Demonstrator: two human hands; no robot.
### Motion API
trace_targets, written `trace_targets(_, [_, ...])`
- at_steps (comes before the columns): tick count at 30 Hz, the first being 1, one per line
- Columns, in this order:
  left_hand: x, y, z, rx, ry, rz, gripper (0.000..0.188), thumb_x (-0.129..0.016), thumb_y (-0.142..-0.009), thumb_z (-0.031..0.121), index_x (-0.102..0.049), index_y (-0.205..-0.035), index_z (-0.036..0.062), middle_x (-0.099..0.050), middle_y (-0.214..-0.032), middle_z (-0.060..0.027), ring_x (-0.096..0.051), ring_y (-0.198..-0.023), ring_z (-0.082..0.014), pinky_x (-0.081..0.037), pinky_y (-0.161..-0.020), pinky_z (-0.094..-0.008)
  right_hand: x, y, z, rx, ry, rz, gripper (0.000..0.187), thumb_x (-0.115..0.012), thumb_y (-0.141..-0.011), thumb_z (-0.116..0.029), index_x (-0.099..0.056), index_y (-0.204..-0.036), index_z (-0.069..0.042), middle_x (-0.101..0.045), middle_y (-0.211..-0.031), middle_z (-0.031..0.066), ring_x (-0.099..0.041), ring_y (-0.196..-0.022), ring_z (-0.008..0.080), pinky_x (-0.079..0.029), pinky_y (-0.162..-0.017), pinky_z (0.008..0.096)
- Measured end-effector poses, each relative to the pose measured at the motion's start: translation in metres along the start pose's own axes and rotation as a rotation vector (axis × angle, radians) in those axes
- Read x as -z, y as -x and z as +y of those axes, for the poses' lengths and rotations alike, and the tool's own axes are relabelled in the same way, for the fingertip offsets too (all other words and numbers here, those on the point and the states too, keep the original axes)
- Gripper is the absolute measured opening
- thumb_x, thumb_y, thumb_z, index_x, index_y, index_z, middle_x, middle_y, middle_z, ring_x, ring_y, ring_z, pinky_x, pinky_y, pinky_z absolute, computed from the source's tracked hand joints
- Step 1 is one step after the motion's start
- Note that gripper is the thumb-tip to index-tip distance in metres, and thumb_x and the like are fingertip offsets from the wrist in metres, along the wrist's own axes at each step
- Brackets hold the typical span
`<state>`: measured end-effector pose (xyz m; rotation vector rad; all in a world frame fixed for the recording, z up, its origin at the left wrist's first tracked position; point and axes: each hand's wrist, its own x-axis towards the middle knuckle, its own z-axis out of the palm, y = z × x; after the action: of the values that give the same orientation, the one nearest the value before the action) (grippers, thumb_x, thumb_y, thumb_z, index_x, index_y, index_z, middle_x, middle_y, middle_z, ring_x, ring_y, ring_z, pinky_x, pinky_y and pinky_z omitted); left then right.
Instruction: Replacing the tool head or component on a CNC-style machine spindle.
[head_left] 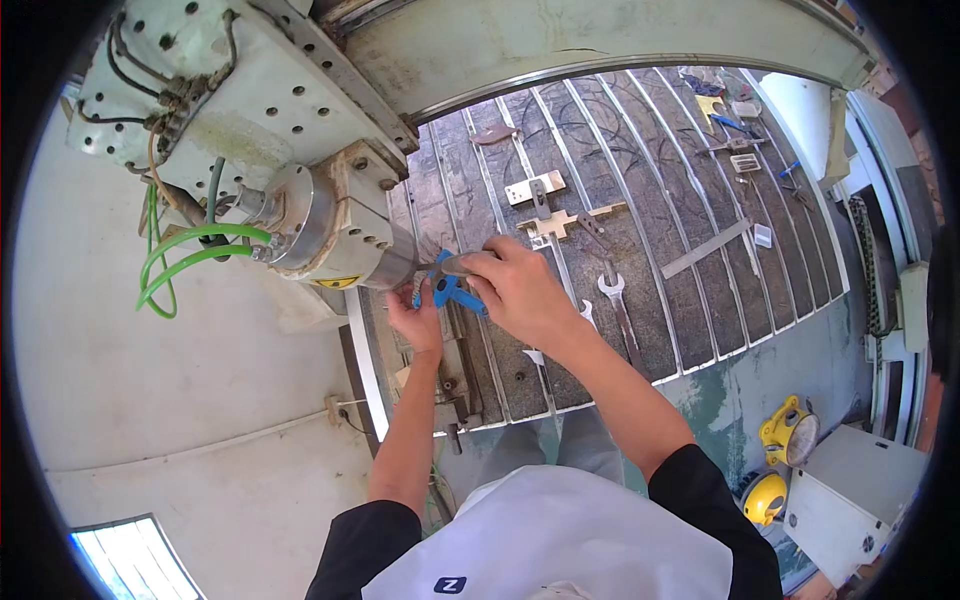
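Note:
My left hand (418, 322) is closed at the lower end of the machine's spindle (390, 262), its fingertips against a blue tool (458, 292) with a ribbed part. The blue tool's exact kind is hard to make out. From the right, my right hand (525, 292) is closed around a grey metal bar-like tool (457, 264) that points at the spindle's nose. Its far end meets the blue tool and is partly hidden. On the slotted bed just right of my right forearm lies an open-ended wrench (615, 300).
Green hoses (190, 240) run into the spindle's side. Across the slotted bed (640, 180) lie a metal ruler (705, 248), clamp pieces (540, 190) and small tools. A machine beam (600, 40) spans the back. A grey cabinet (850, 490) and yellow fixtures (788, 432) stand at lower right.

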<state>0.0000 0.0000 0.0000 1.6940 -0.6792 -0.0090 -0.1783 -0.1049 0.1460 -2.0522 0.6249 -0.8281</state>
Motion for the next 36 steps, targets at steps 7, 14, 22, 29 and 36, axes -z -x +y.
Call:
trace_targets(7, [-0.013, 0.011, -0.003, -0.067, 0.072, 0.071, 0.020, -0.066, -0.080, -0.007, -0.055, -0.096, -0.0040, -0.057, -0.093, -0.0073, -0.056, -0.090, -0.0150, -0.047, -0.082, -0.0278, 0.014, -0.009, 0.002, 0.097, 0.029, -0.031, 0.018, -0.065, -0.078, -0.004, -0.065, -0.096, -0.002, -0.058, -0.083, 0.0167, -0.061, -0.074, 0.0357, -0.050, -0.067, 0.0425])
trace_targets(14, [-0.018, 0.009, 0.003, -0.132, 0.045, 0.111, 0.016, -0.064, -0.080, -0.008, -0.059, -0.095, -0.0081, -0.058, -0.098, -0.0074, -0.058, -0.091, -0.0169, -0.048, -0.082, -0.0281, 0.015, -0.019, -0.006, 0.149, 0.095, -0.081, 0.013, -0.061, -0.073, -0.001, -0.060, -0.085, 0.004, -0.057, -0.082, 0.0238, -0.061, -0.072, 0.0425, -0.051, -0.065, 0.0464])
trace_targets(22, [-0.015, 0.006, 0.005, -0.115, 0.009, 0.133, 0.013, -0.065, -0.080, -0.007, -0.062, -0.093, -0.0092, -0.059, -0.096, -0.0118, -0.060, -0.087, -0.0187, -0.050, -0.078, -0.0296, 0.007, -0.021, -0.004, 0.179, 0.101, -0.060, 0.014, -0.064, -0.078, -0.003, -0.065, -0.091, 0.000, -0.058, -0.079, 0.0176, -0.061, -0.071, 0.0374, -0.050, -0.064, 0.0434])
trace_targets(29, [-0.016, 0.005, 0.006, -0.187, -0.125, 0.143, 0.014, -0.066, -0.080, -0.005, -0.062, -0.092, -0.0101, -0.059, -0.096, -0.0109, -0.059, -0.088, -0.0200, -0.048, -0.078, -0.0298, 0.003, -0.025, -0.002, 0.202, 0.092, -0.044, 0.014, -0.065, -0.077, -0.003, -0.066, -0.090, 0.000, -0.058, -0.078, 0.0174, -0.061, -0.068, 0.0366, -0.050, -0.062, 0.0431])
trace_targets(36, [-0.039, 0.006, 0.022, -0.162, -0.155, 0.227, 0.018, -0.070, -0.075, -0.002, -0.068, -0.094, -0.0042, -0.061, -0.097, -0.0159, -0.061, -0.089, -0.0291, -0.047, -0.075, -0.0371, 0.011, -0.030, -0.005, 0.181, 0.112, -0.095, 0.016, -0.064, -0.077, -0.003, -0.065, -0.093, 0.000, -0.058, -0.077, 0.0178, -0.061, -0.070, 0.0371, -0.050, -0.063, 0.0427])
